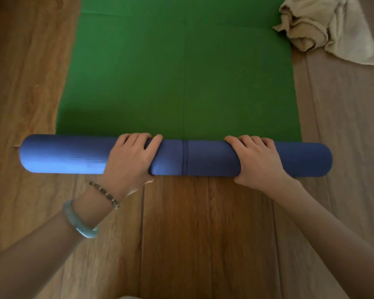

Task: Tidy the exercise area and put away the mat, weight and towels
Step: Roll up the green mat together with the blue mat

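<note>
The exercise mat [177, 78] lies on the wooden floor, green face up, stretching away from me. Its near end is wound into a tight blue roll [207, 158] lying crosswise. My left hand [130, 158] is clamped over the roll left of its middle, fingers curled over the far side. My right hand [257, 160] grips the roll in the same way, right of the middle. A crumpled beige towel [324, 26] sits on the floor at the far right, touching the mat's right edge. No weight is in view.
Brown wooden floorboards [181, 234] surround the mat on the left, right and near side. A bead bracelet and a pale green bangle [80, 223] are on my left wrist.
</note>
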`<state>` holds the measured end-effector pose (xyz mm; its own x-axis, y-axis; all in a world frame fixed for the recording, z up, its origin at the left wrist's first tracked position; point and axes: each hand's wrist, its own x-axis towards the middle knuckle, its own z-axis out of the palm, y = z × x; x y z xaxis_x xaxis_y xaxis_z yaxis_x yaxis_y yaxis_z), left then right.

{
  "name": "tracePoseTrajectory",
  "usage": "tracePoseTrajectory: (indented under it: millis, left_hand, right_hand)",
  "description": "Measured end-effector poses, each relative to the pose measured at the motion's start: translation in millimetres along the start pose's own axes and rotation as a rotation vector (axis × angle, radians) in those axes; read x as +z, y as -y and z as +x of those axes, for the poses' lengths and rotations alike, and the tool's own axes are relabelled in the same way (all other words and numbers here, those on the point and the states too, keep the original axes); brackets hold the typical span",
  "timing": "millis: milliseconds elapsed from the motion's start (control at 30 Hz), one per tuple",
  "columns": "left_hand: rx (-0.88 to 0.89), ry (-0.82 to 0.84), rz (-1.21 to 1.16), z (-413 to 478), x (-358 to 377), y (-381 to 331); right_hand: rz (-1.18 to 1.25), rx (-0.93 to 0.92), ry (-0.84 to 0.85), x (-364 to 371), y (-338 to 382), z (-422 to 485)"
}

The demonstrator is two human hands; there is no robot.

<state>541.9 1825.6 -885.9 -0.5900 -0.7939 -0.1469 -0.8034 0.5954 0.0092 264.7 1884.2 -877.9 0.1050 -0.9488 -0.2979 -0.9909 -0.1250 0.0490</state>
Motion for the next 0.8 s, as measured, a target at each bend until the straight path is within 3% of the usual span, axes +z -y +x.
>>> tracePoseTrajectory:
  millis: [267, 567, 700, 800]
  left_hand:
    - [0.021, 0.133, -0.007, -9, -7, 3]
    - [0.099, 0.268, -0.078, -56, 0, -13]
    - [0.146, 0.424, -0.118, -40, -9, -9]
    - [0.172, 0.484, -0.238, -24, -11, 1]
  right_hand:
    - [0.062, -0.052, 0.261, -18, 8, -6]
    - [0.142, -0.115, 0.436, -8, 21, -51]
    - [0.150, -0.099, 0.382, -10, 18, -50]
    - [0.094, -0.108, 0.131, 2, 33, -58]
